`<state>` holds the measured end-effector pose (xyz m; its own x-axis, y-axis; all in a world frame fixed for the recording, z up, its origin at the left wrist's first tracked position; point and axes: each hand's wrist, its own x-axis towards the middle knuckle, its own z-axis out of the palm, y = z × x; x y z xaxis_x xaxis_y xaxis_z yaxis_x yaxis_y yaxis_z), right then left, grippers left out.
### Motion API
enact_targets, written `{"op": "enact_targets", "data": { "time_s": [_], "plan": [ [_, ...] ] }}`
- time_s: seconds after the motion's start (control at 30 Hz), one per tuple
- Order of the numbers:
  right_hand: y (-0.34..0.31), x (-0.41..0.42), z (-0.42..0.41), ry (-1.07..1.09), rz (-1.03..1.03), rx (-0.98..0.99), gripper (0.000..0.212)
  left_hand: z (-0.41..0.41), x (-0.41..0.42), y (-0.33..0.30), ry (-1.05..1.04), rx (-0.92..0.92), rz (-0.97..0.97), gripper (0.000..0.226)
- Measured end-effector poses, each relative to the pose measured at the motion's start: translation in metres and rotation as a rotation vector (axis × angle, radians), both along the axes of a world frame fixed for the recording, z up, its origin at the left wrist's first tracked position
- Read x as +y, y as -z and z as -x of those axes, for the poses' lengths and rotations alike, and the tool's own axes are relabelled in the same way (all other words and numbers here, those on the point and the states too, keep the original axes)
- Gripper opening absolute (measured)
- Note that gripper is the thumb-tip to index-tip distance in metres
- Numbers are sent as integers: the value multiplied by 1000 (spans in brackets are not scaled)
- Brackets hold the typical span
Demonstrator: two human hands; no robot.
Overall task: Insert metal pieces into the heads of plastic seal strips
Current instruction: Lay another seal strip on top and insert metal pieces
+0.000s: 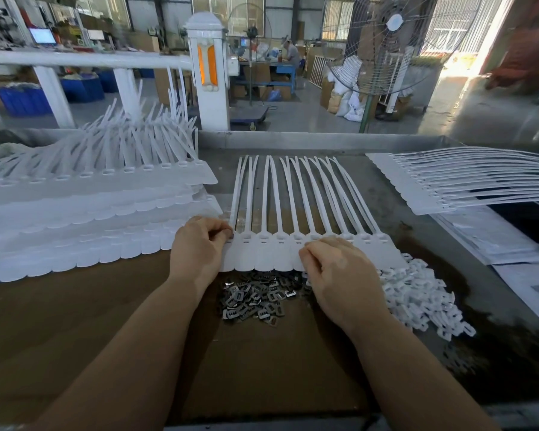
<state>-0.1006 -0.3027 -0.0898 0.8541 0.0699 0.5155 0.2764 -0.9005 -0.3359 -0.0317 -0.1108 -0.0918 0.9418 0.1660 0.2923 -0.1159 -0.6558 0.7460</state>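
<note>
1. Seal strips (308,250) joined side by side in one white sheet lie flat on the worktable (417,231), tails pointing away from the person and heads in a row at the near end; every place below is told from this sheet.
2. Left hand (199,244) sits at the sheet's left end, fingers curled with thumb and fingertips pinched together right at the head of the leftmost strip. Whether a metal piece sits between those fingertips cannot be told.
3. Right hand (336,272) rests on the flat tags right of the sheet's middle, fingers curled under with the knuckles up, fingertips touching the row of heads. What it pinches, if anything, is hidden beneath the fingers.
4. Metal pieces (255,298), dark and slotted, lie in a loose heap just in front of the sheet's near edge, between the two forearms and apart from both hands.
5. White plastic clips (417,293) form a second heap at the sheet's near right corner, touching the right hand's outer side.
6. Stacked sheets of strips (91,213) lie to the left of the sheet, tails rising away from the person.
7. One more sheet of strips (448,185) lies to the right and farther off, tails running rightward.
8. Brown cardboard (75,321) covers the table in front of the sheet, under the forearms.
</note>
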Motion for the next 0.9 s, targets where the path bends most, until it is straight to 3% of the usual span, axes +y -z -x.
{"op": "enact_targets", "data": {
  "time_s": [0.9],
  "plan": [
    [1,0,0,10,-9,-31,21,8,0,-4,-34,-28,-2,16]
  ]
}}
